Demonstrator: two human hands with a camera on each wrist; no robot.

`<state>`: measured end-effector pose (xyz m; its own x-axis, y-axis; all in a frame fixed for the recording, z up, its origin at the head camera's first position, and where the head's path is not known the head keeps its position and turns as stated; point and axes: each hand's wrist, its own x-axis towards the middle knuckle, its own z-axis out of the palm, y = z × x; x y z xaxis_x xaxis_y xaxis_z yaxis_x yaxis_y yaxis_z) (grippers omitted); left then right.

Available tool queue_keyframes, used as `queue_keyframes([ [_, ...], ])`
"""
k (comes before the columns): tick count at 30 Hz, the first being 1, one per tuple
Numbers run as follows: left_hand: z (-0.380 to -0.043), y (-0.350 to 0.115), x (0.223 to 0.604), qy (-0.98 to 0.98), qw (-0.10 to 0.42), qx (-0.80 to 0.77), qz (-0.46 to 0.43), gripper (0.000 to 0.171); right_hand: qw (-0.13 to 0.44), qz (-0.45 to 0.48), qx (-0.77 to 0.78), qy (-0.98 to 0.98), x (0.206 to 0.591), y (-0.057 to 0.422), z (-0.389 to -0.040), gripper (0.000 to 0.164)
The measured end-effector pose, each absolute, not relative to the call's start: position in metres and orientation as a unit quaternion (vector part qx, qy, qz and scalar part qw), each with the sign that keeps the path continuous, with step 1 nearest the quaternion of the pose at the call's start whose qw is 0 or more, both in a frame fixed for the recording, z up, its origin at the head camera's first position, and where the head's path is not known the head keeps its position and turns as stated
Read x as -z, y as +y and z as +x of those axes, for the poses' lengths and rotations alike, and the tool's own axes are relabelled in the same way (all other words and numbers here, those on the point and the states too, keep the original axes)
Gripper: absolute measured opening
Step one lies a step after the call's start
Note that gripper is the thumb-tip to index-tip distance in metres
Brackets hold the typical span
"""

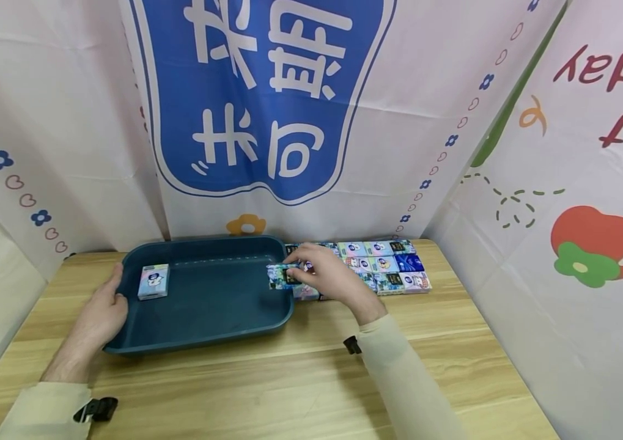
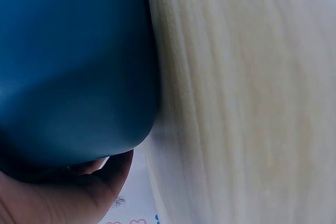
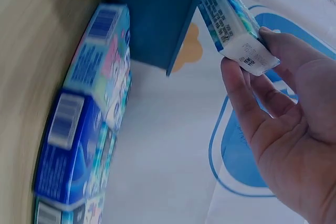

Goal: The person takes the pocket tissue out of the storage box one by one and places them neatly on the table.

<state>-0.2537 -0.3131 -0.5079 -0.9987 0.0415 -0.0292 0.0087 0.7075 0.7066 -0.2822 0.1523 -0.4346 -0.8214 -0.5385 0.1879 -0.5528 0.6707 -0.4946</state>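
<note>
A dark teal tray lies on the table, and a light blue tissue pack sits inside near its left end. My left hand grips the tray's left rim, the fingers partly hidden by its wall in the left wrist view. My right hand pinches another tissue pack, dark blue-green patterned, by one end between thumb and fingers. That pack is above the tray's right rim in the head view, tilted in the right wrist view.
To the right of the tray, several tissue packs lie in rows, some partly covered by my right hand. They stand close to the tray's right wall. A printed cloth hangs behind the wooden table, with another at the right.
</note>
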Motion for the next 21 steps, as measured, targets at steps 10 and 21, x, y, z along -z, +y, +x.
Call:
queue_keyframes([
  [10,-0.254,-0.314,0.508,0.924,0.025,-0.382,0.009,0.066,0.011,0.261,-0.276,-0.925,0.432,0.184,-0.274,0.023],
  [21,-0.255,-0.314,0.509,0.921,0.024,-0.39,0.007,0.066,-0.013,0.259,-0.257,-0.931,0.453,0.205,-0.268,0.022],
])
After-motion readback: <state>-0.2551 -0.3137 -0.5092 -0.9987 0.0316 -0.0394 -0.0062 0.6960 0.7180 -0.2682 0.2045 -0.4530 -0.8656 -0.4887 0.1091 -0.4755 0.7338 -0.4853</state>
